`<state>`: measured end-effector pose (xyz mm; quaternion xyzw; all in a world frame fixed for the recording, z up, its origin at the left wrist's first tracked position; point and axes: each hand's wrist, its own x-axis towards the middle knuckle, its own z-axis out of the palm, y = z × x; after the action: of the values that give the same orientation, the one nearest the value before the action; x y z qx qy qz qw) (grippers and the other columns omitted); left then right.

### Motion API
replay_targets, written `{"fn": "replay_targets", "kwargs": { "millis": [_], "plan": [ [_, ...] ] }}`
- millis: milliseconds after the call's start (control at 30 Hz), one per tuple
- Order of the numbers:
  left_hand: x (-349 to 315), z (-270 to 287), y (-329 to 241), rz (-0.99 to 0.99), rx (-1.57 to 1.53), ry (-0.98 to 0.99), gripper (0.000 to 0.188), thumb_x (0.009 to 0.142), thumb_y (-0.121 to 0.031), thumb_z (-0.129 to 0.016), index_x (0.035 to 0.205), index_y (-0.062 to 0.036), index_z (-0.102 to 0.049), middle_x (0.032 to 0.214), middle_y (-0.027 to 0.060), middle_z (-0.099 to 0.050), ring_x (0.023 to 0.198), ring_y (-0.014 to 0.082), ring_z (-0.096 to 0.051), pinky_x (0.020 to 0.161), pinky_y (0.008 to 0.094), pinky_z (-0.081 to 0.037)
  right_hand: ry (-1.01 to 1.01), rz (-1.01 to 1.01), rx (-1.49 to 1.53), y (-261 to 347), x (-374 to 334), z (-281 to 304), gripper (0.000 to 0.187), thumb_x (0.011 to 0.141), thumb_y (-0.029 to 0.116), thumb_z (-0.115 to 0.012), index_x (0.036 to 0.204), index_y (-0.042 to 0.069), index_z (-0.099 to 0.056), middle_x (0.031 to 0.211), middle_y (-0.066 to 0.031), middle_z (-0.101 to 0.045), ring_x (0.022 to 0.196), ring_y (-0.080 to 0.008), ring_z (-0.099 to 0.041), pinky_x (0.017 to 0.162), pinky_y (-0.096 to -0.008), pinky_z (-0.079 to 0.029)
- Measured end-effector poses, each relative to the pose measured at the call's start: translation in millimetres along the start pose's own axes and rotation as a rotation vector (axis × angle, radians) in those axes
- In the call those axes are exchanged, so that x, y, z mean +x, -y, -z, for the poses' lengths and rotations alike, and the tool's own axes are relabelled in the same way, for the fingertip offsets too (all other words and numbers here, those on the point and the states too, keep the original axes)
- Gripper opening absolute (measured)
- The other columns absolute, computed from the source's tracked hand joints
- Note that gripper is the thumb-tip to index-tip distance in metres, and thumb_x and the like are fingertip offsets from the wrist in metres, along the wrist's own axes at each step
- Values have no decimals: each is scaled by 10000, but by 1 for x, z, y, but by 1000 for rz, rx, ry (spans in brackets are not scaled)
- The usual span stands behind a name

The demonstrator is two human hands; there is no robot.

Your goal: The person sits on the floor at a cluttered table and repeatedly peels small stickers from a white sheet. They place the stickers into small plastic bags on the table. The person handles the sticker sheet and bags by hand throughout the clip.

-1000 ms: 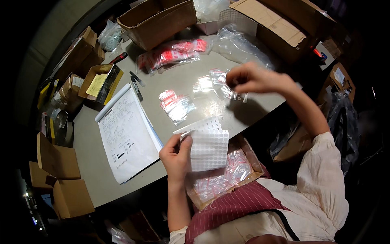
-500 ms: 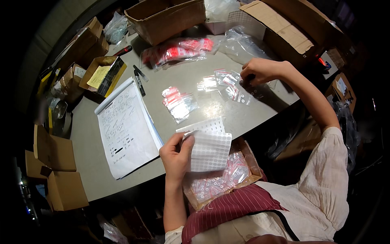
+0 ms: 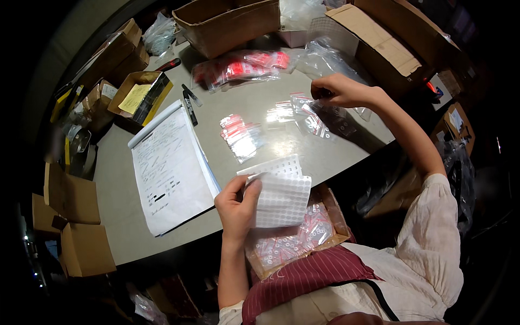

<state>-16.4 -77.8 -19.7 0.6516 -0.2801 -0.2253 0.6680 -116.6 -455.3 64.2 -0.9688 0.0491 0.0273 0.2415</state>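
Between the thumb and fingers of my left hand (image 3: pixel 237 203) are white sheets of small round stickers (image 3: pixel 283 200), held above the open cardboard box (image 3: pixel 342 230) at my lap. Small clear zip bags (image 3: pixel 295 244) with white ring-shaped pieces fill that box. Over the right part of the table, my right hand (image 3: pixel 342 90) is bent with its fingertips together, above a spread of similar filled zip bags (image 3: pixel 314 124). Whether anything is pinched there is hidden. Left of them lies a stack of flat, red-edged zip bags (image 3: pixel 240 138).
A notepad with handwriting (image 3: pixel 172 173) lies at the left, with markers (image 3: pixel 189 108) behind it. Large clear bags of red-edged bags (image 3: pixel 238 70) lie at the back. Cardboard boxes (image 3: pixel 227 27) line the far edge, and an open carton (image 3: pixel 86 244) stands at the near left.
My right hand has shifted slightly left and away from me over the filled bags. My left hand keeps its hold on the sticker sheets. The whole view has turned a little.
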Motion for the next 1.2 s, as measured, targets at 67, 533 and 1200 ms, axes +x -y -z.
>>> {"fn": "replay_targets", "kwargs": {
  "millis": [67,533,1200],
  "plan": [
    [0,0,1,4,-9,-5,135,922,-57,-729,1003,51,-733,817,-14,-665,747,50,-550,665,222,-446,-9,-22,35,-1,5,-3,290,844,109,-706,1075,-34,-605,906,-202,-671,849,-332,-653,776,-421,-508],
    [0,0,-2,-3,-7,0,127,919,-47,-721,985,61,-729,829,2,-669,758,57,-556,675,228,-450,-37,-59,-24,-4,14,-19,315,800,100,-703,1055,-39,-581,920,-235,-660,867,-377,-640,763,-442,-495],
    [-1,-2,2,0,-52,-40,93,918,-40,-727,923,51,-707,806,-25,-630,749,43,-517,653,225,-428,-26,289,180,150,-16,-76,241,947,196,-711,1015,-9,-605,908,-152,-626,801,-314,-644,707,-398,-522]
  ]
}}
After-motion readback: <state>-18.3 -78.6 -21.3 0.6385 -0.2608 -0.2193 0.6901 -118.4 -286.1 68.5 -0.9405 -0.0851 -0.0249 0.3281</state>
